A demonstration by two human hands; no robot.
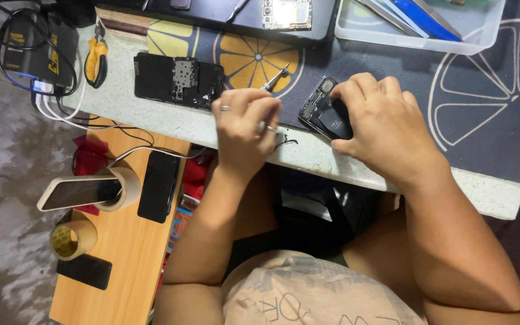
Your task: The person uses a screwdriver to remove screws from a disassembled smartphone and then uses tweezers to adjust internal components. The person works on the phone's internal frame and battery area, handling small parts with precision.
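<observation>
My left hand (245, 129) is closed around a pair of metal tweezers (277, 77), whose tips point up and to the right, away from me. A ring sits on one finger. My right hand (380, 123) presses down on a small opened phone (320, 111) with its dark insides showing, and covers its right half. The phone lies near the front edge of the pale worktop (308, 153), partly on a dark mat with a citrus print (489, 120). The tweezers' tips are a short way left of the phone and not touching it.
A second opened black phone (176, 78) lies left of my hands, with yellow-handled pliers (95, 57) and a black charger box with cables (37, 54) beyond. A clear plastic tray (482, 36) holds tools at back right. A lower wooden shelf (121, 253) carries tape rolls (72, 238) and phones (159, 185).
</observation>
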